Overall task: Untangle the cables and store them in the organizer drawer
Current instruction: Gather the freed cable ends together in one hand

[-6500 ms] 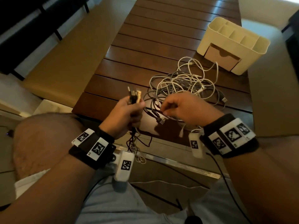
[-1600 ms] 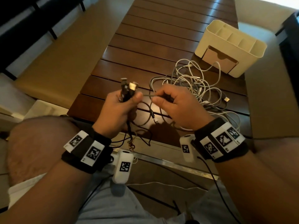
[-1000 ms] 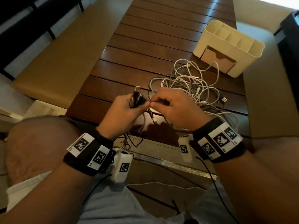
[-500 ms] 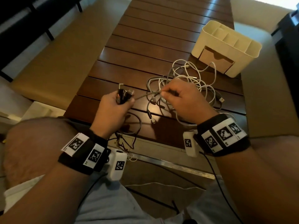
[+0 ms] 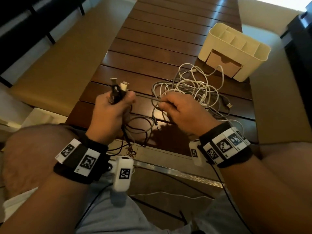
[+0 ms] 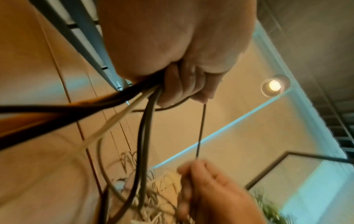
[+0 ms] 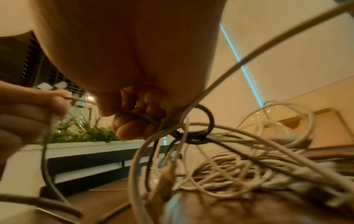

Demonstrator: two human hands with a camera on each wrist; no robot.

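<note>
Left hand (image 5: pixel 108 115) grips a bundle of cable ends (image 5: pixel 118 89); right hand (image 5: pixel 184 114) pinches one taut grey cable (image 5: pixel 146 97) stretched between them, near the table's (image 5: pixel 160 39) front edge.

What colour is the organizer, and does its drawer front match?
The organizer is cream; its drawer front is a darker tan. Clearest in the head view.

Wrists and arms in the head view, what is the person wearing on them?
Each wrist carries a wide black band faced with white tiles printed with black square-code markers: left wrist band, right wrist band. A small white camera unit with its own marker hangs under each, left camera and right camera. Thin black cables trail from the bands. Forearms are bare, no sleeves.
</note>
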